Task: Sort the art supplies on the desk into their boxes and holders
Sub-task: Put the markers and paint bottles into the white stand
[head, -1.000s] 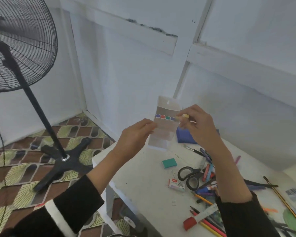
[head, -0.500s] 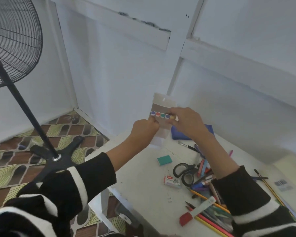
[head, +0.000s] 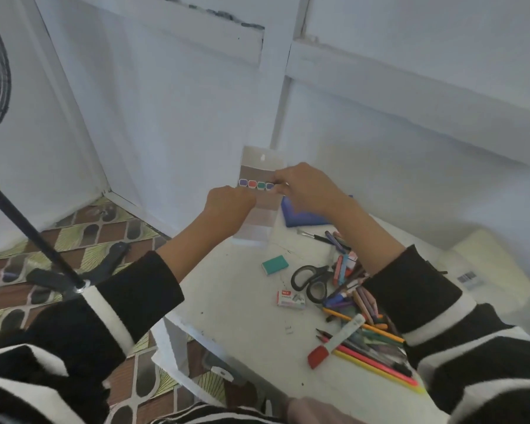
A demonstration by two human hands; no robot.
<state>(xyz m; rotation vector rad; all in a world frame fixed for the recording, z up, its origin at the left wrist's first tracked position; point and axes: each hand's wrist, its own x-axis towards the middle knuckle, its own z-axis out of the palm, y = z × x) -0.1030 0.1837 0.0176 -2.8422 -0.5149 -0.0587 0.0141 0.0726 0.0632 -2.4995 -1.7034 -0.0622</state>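
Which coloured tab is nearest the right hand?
The blue tab, at the row's end beside the right hand; purple tab, red tab and green tab lie further left.

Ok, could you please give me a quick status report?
Left hand and right hand both pinch clear packet, above desk. Scissors, pencils lie loose below; nothing blocking.
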